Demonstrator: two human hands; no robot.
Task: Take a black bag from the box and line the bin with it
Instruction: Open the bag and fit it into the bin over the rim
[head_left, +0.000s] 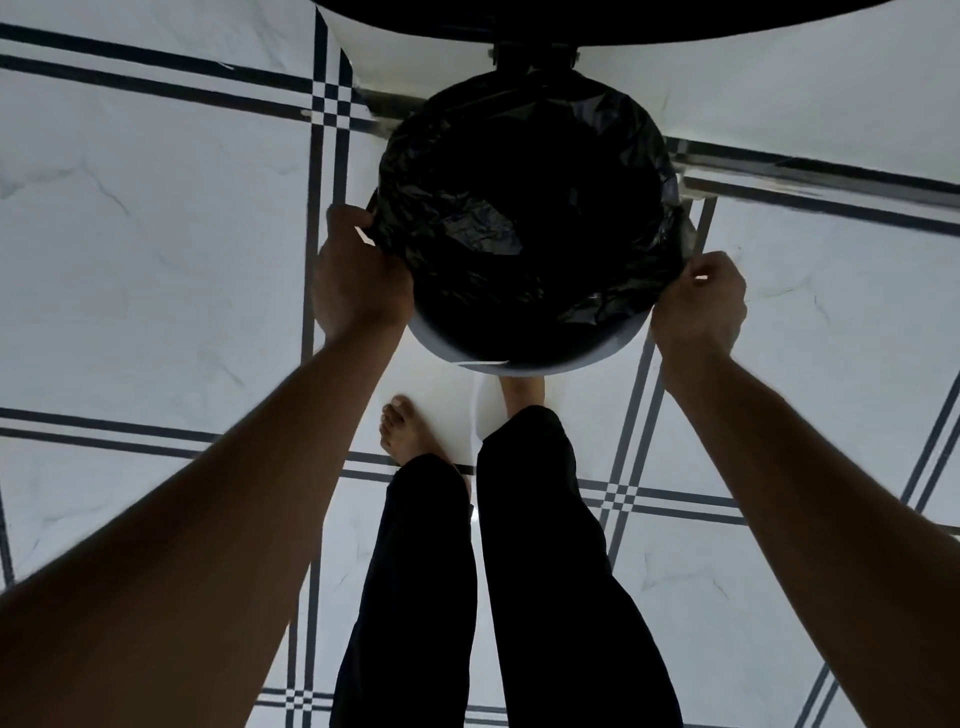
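A round bin (519, 361) stands on the tiled floor in front of me, seen from above. A crinkled black bag (524, 208) fills its mouth and folds over most of the rim; the bin's grey near edge shows below the plastic. My left hand (358, 275) grips the bag's edge at the bin's left side. My right hand (698, 304) pinches the bag's edge at the right side. The box of bags is out of view.
White marble-look floor tiles with dark stripe lines (322, 218) surround the bin. My legs in dark trousers (467, 571) and bare feet (402, 428) stand just behind it. The bin's raised dark lid (623, 21) crosses the top of the view.
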